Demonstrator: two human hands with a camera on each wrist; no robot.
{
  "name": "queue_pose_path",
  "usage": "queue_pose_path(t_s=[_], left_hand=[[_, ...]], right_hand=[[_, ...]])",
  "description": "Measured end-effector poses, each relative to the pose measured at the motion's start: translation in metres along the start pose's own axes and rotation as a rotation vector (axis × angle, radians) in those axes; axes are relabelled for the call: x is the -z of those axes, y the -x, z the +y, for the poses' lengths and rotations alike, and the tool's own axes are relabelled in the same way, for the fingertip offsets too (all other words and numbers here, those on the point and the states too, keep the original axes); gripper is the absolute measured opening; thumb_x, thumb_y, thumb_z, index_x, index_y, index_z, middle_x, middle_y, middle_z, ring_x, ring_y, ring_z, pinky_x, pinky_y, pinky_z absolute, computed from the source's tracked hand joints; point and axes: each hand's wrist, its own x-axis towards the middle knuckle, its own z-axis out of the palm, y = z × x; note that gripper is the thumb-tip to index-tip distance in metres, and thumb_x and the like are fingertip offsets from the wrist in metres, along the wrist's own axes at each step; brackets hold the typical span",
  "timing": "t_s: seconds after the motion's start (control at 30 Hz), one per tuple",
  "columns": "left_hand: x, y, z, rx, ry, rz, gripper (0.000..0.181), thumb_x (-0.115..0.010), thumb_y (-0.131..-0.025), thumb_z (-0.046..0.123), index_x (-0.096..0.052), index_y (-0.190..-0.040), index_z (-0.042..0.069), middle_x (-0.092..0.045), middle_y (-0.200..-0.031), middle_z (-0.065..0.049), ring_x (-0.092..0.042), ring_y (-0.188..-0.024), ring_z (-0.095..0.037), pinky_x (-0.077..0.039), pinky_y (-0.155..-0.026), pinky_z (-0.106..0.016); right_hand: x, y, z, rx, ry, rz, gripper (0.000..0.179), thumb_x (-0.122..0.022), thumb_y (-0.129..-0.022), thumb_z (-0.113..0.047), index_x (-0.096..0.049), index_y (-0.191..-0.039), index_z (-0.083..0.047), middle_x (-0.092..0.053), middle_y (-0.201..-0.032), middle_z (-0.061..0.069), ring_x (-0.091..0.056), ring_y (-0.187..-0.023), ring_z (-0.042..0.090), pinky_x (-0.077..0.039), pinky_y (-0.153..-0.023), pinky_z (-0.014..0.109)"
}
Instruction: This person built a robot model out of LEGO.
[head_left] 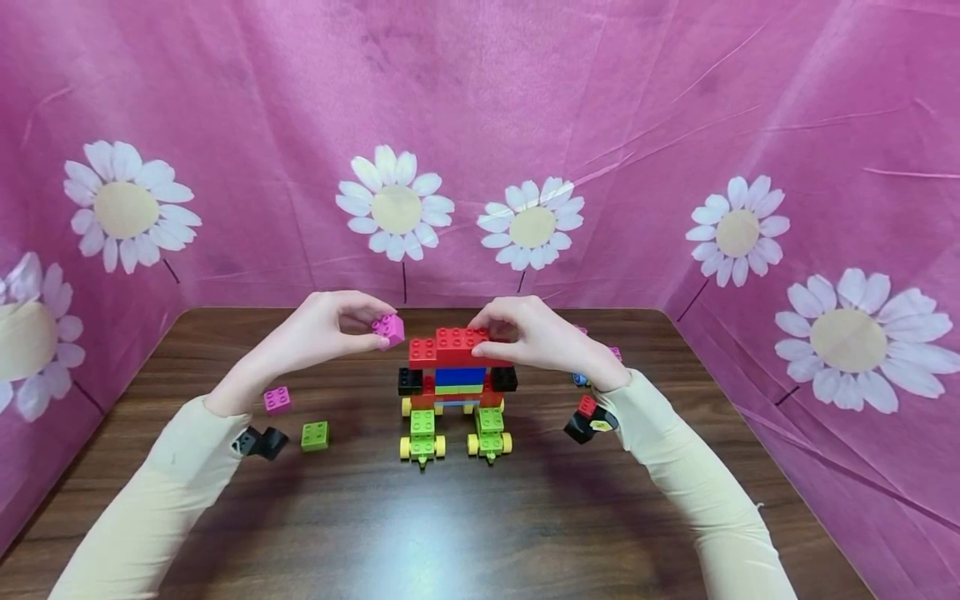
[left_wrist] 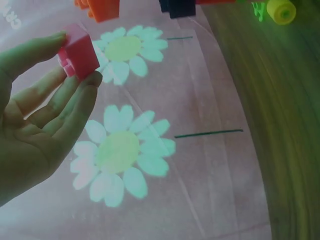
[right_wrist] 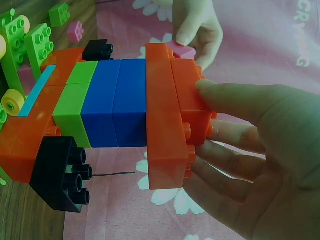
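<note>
My left hand [head_left: 330, 332] pinches a small pink toy brick [head_left: 390, 331] between thumb and fingertips, in the air just left of a brick model. Its studs face the palm in the left wrist view. My right hand [head_left: 525, 333] grips the red brick [head_left: 453, 340] on the model's top, thumb on one side and fingers on the other. Below it sit a longer red brick [right_wrist: 162, 115], blue bricks [head_left: 460, 377] and a lime-green layer [right_wrist: 75, 107]. A black brick [head_left: 409, 381] juts out on each side. Lime-green wheeled bases [head_left: 422, 425] with yellow wheels stand at the bottom.
On the brown wooden table, a pink brick [head_left: 277, 400] and a lime-green brick [head_left: 315, 436] lie left of the model. Several small pieces, one of them blue [head_left: 580, 379], are partly hidden behind my right wrist. A pink flowered cloth [head_left: 480, 100] hangs behind the table.
</note>
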Motion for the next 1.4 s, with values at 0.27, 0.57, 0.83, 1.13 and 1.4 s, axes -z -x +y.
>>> queue_pose_path(t_s=[0.27, 0.57, 0.83, 1.13, 1.4], left_hand=[[-0.008, 0.002, 0.010, -0.080, -0.017, -0.005, 0.037, -0.080, -0.084, 0.021, -0.071, -0.118, 0.012, -0.075, -0.110, -0.003, -0.070, -0.101, -0.018, -0.057, -0.093, -0.042], [-0.015, 0.001, 0.009, -0.112, -0.037, -0.027, 0.037, -0.081, -0.082, 0.021, -0.071, -0.117, 0.012, -0.075, -0.109, -0.001, -0.070, -0.100, -0.017, -0.058, -0.091, -0.040], [-0.017, -0.002, 0.010, -0.126, -0.030, -0.025, 0.037, -0.082, -0.081, 0.019, -0.072, -0.116, 0.011, -0.075, -0.109, -0.002, -0.069, -0.098, -0.018, -0.058, -0.089, -0.042], [-0.020, -0.006, 0.010, -0.148, -0.010, -0.036, 0.035, -0.081, -0.082, 0.018, -0.071, -0.115, 0.011, -0.074, -0.109, -0.002, -0.068, -0.097, -0.016, -0.059, -0.088, -0.042], [-0.021, -0.007, 0.014, -0.123, 0.006, -0.063, 0.029, -0.078, -0.085, 0.020, -0.071, -0.113, 0.012, -0.075, -0.107, -0.004, -0.071, -0.098, -0.018, -0.059, -0.089, -0.042]], right_hand=[[-0.003, -0.001, 0.001, 0.002, 0.014, 0.001, 0.029, -0.079, -0.085, -0.025, -0.072, -0.109, -0.011, -0.072, -0.094, -0.002, -0.056, -0.076, 0.014, -0.054, -0.068, 0.026], [-0.005, -0.002, -0.001, 0.023, 0.035, 0.006, 0.029, -0.079, -0.085, -0.026, -0.072, -0.109, -0.012, -0.068, -0.088, -0.003, -0.052, -0.073, 0.012, -0.047, -0.064, 0.023], [-0.004, -0.001, 0.001, 0.033, 0.039, 0.011, 0.029, -0.078, -0.086, -0.027, -0.072, -0.109, -0.011, -0.069, -0.089, -0.002, -0.053, -0.075, 0.013, -0.048, -0.065, 0.026], [-0.002, 0.000, 0.000, 0.027, 0.051, 0.011, 0.029, -0.078, -0.086, -0.026, -0.071, -0.110, -0.011, -0.070, -0.092, -0.001, -0.053, -0.075, 0.013, -0.048, -0.065, 0.025], [-0.002, 0.001, -0.001, 0.023, 0.049, 0.005, 0.029, -0.078, -0.086, -0.025, -0.071, -0.110, -0.011, -0.070, -0.092, -0.002, -0.052, -0.075, 0.012, -0.048, -0.065, 0.025]])
